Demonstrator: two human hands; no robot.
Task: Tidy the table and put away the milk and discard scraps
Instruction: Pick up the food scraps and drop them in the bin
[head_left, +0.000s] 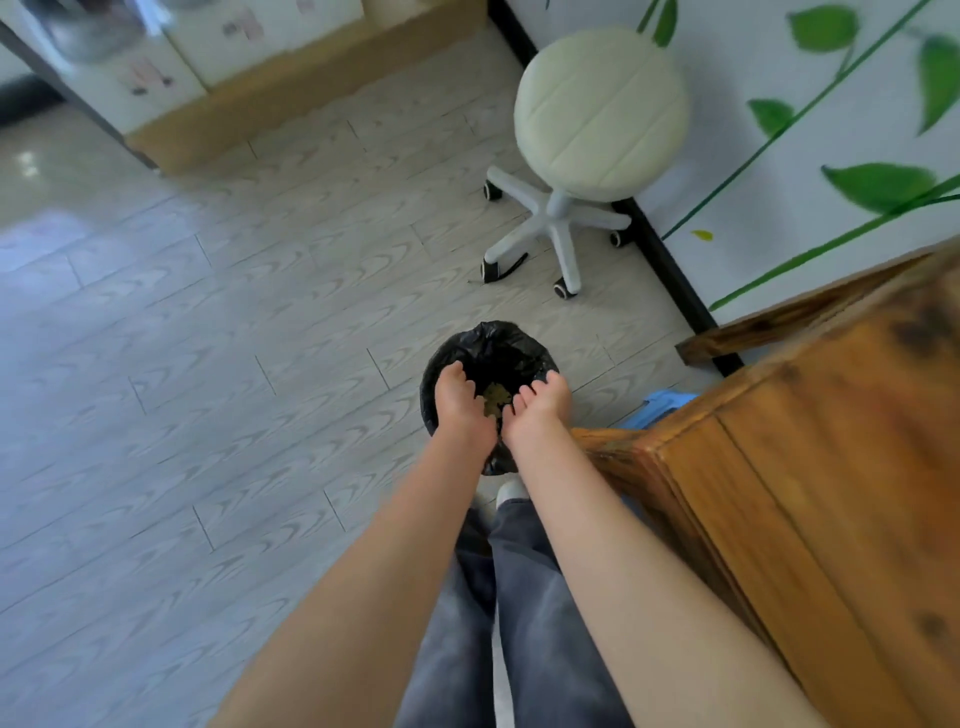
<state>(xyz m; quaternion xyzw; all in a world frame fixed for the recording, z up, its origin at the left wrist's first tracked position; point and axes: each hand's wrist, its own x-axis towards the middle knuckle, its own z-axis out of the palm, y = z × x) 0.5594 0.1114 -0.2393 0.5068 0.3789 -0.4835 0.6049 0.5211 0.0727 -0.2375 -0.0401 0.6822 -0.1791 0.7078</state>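
A round cream stool (600, 111) on a white five-legged base with castors stands on the pale wood-grain floor (208, 312), close to the wall (769, 62). The wall is white, with green leaves (878, 184) on long stems, and a black skirting board (670, 265) runs along its foot. Farther off, a pale cabinet (270, 36) sits on a light wooden plinth. Something blue (657, 405) shows low at the right, mostly hidden

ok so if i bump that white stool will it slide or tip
The stool would probably roll readily: its wheels sit on smooth floor. Tipping seems unlikely, since its legs spread wide and low.
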